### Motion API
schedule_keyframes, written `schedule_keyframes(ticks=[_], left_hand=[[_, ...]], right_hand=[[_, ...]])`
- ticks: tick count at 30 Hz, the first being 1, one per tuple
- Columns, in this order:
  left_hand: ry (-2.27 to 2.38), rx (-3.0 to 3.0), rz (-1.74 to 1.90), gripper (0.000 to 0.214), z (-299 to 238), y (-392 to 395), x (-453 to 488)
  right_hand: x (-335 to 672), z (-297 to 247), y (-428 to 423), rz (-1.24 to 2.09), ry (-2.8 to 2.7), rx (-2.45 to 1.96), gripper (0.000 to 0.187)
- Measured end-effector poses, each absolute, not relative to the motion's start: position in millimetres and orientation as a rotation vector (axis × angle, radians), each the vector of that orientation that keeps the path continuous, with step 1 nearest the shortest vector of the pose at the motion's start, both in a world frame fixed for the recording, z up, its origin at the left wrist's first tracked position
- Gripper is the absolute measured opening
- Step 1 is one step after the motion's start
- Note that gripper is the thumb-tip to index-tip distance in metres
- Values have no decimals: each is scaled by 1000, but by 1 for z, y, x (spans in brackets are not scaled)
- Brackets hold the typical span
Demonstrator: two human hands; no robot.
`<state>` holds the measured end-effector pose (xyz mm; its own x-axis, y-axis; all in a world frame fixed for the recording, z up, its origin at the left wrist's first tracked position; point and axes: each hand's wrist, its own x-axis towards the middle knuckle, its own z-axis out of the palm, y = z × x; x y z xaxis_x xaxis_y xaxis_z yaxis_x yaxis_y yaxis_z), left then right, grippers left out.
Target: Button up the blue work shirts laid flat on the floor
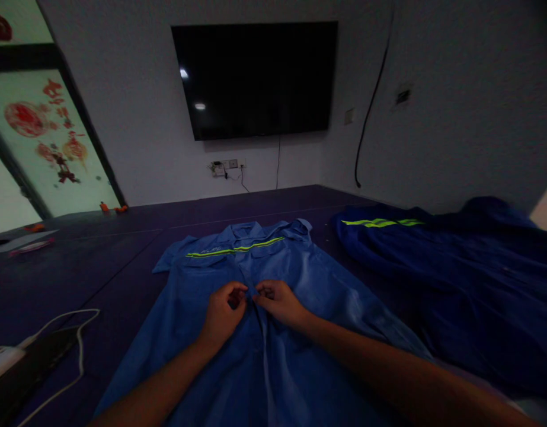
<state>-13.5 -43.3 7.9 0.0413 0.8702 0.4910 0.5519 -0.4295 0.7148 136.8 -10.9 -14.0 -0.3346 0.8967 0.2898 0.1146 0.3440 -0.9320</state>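
Note:
A blue short-sleeved work shirt point(300, 267) lies spread out in front of me, collar at the far end, with a yellow-green reflective stripe across the chest. My left hand point(226, 308) pinches the left edge of its front opening, thumb and fingertips together. Close beside it, my right hand point(275, 299) pinches the facing edge, its fingers curled. The fingertips of both hands are a small gap apart at mid-chest. Below them the opening runs toward me with its edges slightly parted. Any button between the fingers is too small and dark to make out.
Darker blue clothing point(455, 267) with a reflective stripe lies heaped at the right. A white cable point(81, 350) and a power strip point(6, 359) are at the lower left on the dark surface point(122, 261). A television point(259, 77) hangs on the far wall.

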Motion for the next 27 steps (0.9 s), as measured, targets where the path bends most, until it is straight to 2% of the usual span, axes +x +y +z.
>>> schedule_keyframes(ticks=[12, 20, 27], left_hand=[[1428, 2044, 1370, 17, 8, -45, -14], [1425, 2069, 1371, 17, 9, -46, -14], [1427, 2060, 1380, 16, 9, -46, -15]], right_hand=[[137, -4, -18, 1128, -1660, -928, 12], [139, 1, -17, 1170, -1673, -916, 24], [137, -2, -16, 1188, -1660, -925, 9]])
